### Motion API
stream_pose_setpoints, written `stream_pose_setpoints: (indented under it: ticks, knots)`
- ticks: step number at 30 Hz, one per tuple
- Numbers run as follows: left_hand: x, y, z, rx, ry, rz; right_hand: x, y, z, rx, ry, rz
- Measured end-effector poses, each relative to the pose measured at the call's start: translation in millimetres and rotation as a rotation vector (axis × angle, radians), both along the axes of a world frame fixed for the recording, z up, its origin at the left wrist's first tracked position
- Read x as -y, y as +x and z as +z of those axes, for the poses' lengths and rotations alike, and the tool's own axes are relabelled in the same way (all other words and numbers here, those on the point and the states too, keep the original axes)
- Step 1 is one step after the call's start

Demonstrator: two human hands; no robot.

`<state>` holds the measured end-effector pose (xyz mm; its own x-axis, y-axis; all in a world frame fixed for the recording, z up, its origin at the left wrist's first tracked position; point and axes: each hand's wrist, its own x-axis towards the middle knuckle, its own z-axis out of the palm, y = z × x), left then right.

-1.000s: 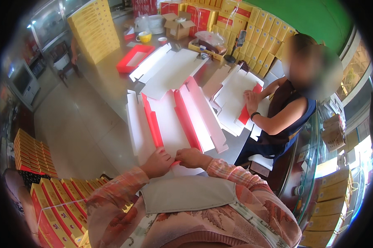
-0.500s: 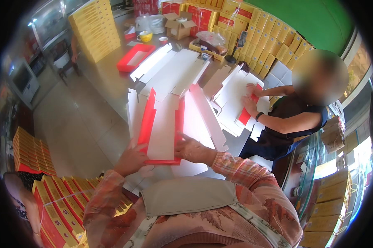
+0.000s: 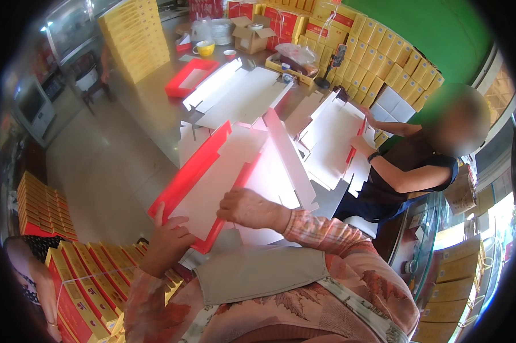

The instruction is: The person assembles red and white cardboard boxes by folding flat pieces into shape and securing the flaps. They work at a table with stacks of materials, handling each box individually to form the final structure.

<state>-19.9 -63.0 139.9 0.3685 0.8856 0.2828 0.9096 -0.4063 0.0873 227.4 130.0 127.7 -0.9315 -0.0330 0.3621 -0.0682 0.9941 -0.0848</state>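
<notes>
A partly folded cardboard box (image 3: 215, 177), white inside with red side walls, lies slanted in front of me over other flat blanks. Its near end points toward the lower left. At that near end my left hand (image 3: 169, 237) grips the edge, a finger along the corner and the others over the inside. On the right red wall my right hand (image 3: 251, 210) is closed, its fingers curled over the edge. White cardboard blanks (image 3: 281, 166) lie beneath and to the right of the box.
A co-worker (image 3: 412, 154) on the right handles another red-edged blank (image 3: 329, 140). Farther off are a finished red tray (image 3: 175, 87), a yellow cup (image 3: 203, 48), an open carton (image 3: 251, 37) and stacked yellow boxes (image 3: 135, 43). Bundled red and yellow boxes (image 3: 86, 280) stand at lower left.
The box has turned, its near end swinging left. Both my hands have moved left with it. The co-worker's hands have moved apart along the red edge of their blank.
</notes>
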Motion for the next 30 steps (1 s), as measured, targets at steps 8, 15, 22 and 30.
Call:
stream_pose_setpoints:
  ticks: [8,15,22,30]
  knots:
    - [-2,-12,51,-0.068,0.08,0.073,22,25,24,-0.039,-0.03,-0.067]
    - [-31,-1,35,-0.019,0.083,0.034,34,54,42,-0.064,-0.08,-0.171]
    - [-65,23,-101,0.145,-0.132,-0.273,20,87,-91,0.079,-0.138,-0.319]
    - [-60,49,-120,0.034,-0.21,-0.28,25,81,-104,0.346,-0.321,-0.528]
